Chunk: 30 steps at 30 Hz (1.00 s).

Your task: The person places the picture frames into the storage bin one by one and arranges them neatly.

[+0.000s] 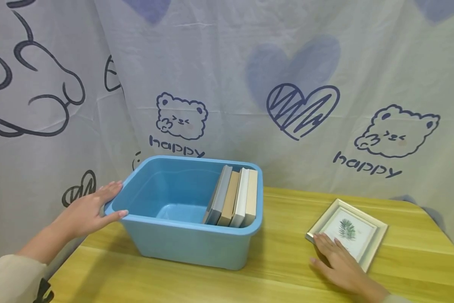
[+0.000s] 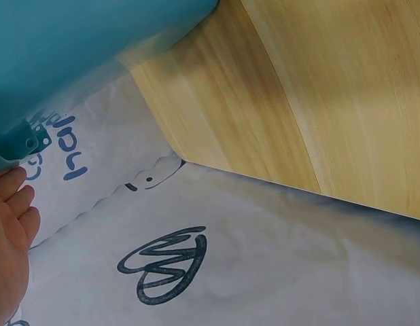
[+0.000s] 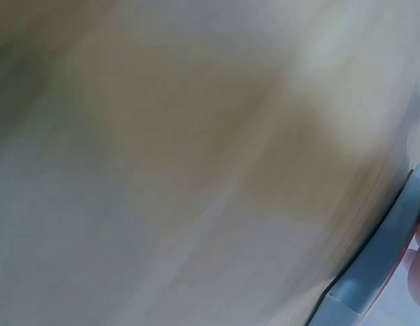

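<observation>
A light-blue plastic bin (image 1: 189, 244) stands on the table, and my left hand (image 1: 94, 206) holds its left rim, thumb over the front corner. In the left wrist view the fingers (image 2: 16, 197) of that hand are bent up against the rim's underside. Several flat frames (image 1: 232, 198) in grey, tan, white and cream stand on edge along the bin's right wall. Right of the bin lies a picture frame (image 1: 376, 237) with a green leaf print, face up. My right hand (image 1: 340, 265) rests on its near left side with fingers extended, thumb off its edge.
The yellow wood-grain table (image 1: 166, 282) carries the bin and the frame. Behind and to the left hangs a white curtain (image 1: 227, 84) printed with bears, hearts and "happy". The table's left edge runs close by the bin.
</observation>
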Each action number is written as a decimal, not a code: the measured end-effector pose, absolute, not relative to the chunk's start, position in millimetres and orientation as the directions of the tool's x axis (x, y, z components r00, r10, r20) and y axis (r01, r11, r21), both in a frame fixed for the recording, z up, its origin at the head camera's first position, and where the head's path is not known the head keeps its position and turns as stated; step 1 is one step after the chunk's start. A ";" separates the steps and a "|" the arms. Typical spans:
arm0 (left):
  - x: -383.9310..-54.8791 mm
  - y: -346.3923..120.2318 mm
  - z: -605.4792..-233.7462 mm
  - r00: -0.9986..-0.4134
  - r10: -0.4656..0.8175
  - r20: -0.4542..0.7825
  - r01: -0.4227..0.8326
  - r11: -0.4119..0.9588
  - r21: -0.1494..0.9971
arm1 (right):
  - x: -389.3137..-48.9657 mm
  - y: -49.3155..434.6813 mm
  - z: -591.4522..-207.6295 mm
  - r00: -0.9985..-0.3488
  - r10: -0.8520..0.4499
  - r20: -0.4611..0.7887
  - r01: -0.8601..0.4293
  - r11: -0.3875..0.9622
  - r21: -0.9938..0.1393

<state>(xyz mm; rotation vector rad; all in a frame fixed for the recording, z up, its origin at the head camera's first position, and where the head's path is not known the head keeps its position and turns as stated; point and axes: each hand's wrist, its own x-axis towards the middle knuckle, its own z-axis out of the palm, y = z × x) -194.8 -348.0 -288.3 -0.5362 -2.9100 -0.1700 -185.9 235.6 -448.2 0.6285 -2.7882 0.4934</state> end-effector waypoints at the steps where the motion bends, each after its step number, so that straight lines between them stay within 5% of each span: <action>1: -195.2 -348.3 -288.9 -0.920 0.343 0.192 0.363 0.928 0.081 | -186.5 233.7 -448.1 -0.878 -0.373 0.301 -0.453 0.850 -0.268; 30: -195.4 -347.3 -291.5 -0.913 0.343 0.222 0.366 0.928 0.072 | -207.1 173.9 -444.5 -0.947 -0.274 0.170 -0.309 0.923 -0.231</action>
